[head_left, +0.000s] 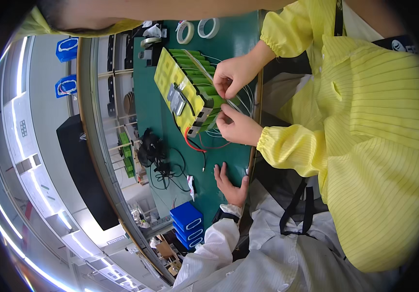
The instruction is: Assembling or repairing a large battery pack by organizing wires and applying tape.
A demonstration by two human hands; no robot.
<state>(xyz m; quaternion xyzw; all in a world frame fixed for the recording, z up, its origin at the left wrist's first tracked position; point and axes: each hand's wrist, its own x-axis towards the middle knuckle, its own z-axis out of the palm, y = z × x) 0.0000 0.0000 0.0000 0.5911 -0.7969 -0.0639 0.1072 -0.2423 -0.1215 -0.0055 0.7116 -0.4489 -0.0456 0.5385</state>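
The room lies sideways in the head view, and my yellow sleeves enter from its right side. Above, my right hand [233, 75] is closed, with its fingertips pinched on thin white wires [248, 100]. Just below it, my left hand [238, 128] pinches at the same wires, fingertips close to the other hand's. Both are beside a battery pack [190, 92] of green cells with a yellow covering. On that covering sits a small grey module [177, 100]. Red and black leads [195, 146] trail from the pack's lower corner. The fingers partly hide the wires' ends.
A co-worker's white-sleeved hand [231, 187] rests open on the green table [219, 160]. Blue packs [187, 224] are stacked farther down. Tape rolls [185, 32] lie toward the top, black cables [156, 155] beyond the battery. A bare arm [170, 10] crosses the upper edge.
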